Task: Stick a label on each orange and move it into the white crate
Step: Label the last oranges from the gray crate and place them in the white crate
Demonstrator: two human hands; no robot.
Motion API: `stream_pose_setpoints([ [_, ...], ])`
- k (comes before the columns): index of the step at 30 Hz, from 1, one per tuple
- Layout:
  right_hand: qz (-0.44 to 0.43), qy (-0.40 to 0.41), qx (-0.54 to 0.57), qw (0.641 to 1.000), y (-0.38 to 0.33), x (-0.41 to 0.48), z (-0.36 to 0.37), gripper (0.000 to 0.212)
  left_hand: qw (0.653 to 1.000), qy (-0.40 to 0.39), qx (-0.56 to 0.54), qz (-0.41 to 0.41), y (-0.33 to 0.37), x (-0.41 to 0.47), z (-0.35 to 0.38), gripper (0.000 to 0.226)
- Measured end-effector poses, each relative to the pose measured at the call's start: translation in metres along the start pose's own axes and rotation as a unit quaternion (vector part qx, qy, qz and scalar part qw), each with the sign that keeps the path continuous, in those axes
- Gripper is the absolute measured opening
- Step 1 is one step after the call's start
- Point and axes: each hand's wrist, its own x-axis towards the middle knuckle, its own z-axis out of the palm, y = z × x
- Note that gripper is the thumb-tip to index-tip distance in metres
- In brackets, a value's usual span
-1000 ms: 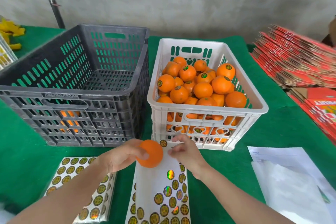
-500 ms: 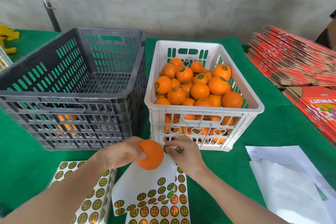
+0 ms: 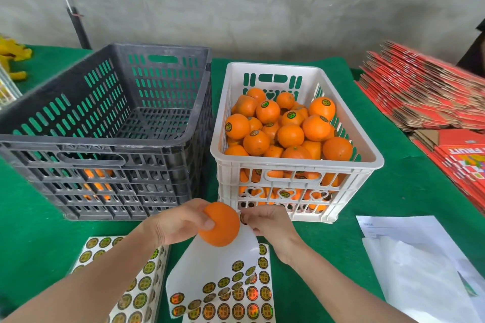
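The orange (image 3: 220, 225) being worked on is held in the air just in front of the white crate (image 3: 296, 164), low over the green table (image 3: 393, 191). The left hand (image 3: 181, 223) grips it, fingers curled behind and thumb across its near face. No sticker shows on the side facing the camera. Just beside it, the right hand (image 3: 271, 223) pinches a round label (image 3: 243, 217) almost against the fruit's skin. The sticker sheet (image 3: 217, 265) below curls up toward that pinch, so I cannot tell whether the label is fully free of its backing.

The white crate is heaped close to its rim with a pile of oranges (image 3: 288, 136), many showing labels on top. The black crate (image 3: 105, 139) next to it looks nearly emptied, with only some leftover fruit (image 3: 97, 183) visible through its near slots. Most of the job appears done. What seems left is to press this label on, move the fruit across, and handle those last few.

A second sheet (image 3: 123, 283) lies at the left, white papers (image 3: 420, 257) at the right, and red cartons (image 3: 433, 92) are stacked beyond.
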Motion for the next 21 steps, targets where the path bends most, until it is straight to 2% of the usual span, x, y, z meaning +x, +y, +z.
stream_pose_setpoints([
  [6,-0.003,0.029,0.002,1.000,0.001,0.002,-0.001,0.011,1.000,-0.009,0.000,-0.002,-0.002,0.003,0.000,0.087],
  [11,-0.062,0.075,-0.021,0.995,0.004,0.002,0.001,0.017,1.000,-0.008,-0.003,0.001,-0.001,0.004,0.001,0.080],
  [14,-0.123,0.104,-0.094,0.982,0.006,-0.001,0.001,0.017,1.000,-0.005,-0.003,0.000,0.000,0.006,0.002,0.080],
  [18,-0.223,0.126,-0.212,0.943,0.010,-0.006,0.005,0.009,1.000,-0.002,-0.013,0.005,0.001,0.006,0.003,0.070],
  [21,-0.192,0.114,-0.177,0.958,0.009,-0.005,0.006,0.011,1.000,-0.002,-0.015,0.008,0.001,0.006,0.002,0.067],
])
